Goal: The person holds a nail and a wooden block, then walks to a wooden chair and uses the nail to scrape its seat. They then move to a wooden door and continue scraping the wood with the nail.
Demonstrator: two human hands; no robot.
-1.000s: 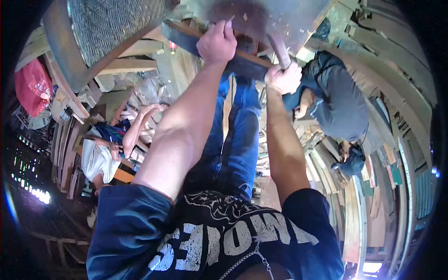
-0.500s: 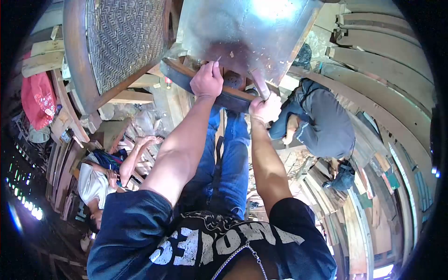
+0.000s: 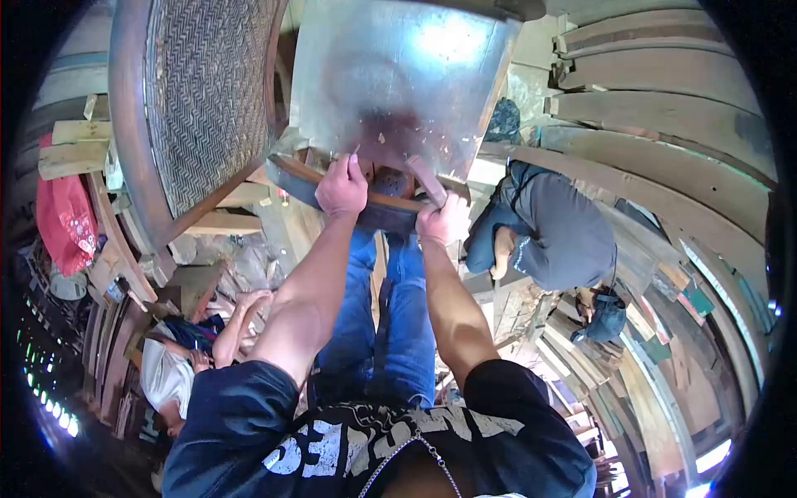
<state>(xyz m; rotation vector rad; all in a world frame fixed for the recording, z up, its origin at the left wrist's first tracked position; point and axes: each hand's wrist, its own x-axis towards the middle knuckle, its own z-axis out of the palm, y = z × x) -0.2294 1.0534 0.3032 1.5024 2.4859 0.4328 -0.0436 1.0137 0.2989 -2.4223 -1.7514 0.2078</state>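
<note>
Head view: a workshop with long boards (image 3: 656,116) stacked along the right side and wood scraps (image 3: 515,311) over the floor. At the far centre stands a smooth glossy panel (image 3: 390,83), grey and reddish brown, bearing a bright reflection and a few pale chips. To its left is a woven panel (image 3: 207,91) (herringbone in pattern) set in a dark, worn frame (image 3: 133,108).

The curved wooden piece (image 3: 386,217) lies at centre, across the near edge of the glossy panel and above the wearer's jeans (image 3: 388,332). Its near face is dark and bowed; its upper edge is a warmer brown.

The left hand (image 3: 342,189), over the left part of this piece, has thumb and fingers drawn narrowly together about a slender item (image 3: 357,149) (too small to identify). The right hand (image 3: 444,219), near its right end, has the fingers wrapped around a blocky brownish-pink bar (image 3: 427,180), which slants toward the far left.

At right, a person in a dark grey shirt (image 3: 569,228) is bent low; at left, a person in a white shirt (image 3: 166,373) is near a red cloth (image 3: 66,220).
</note>
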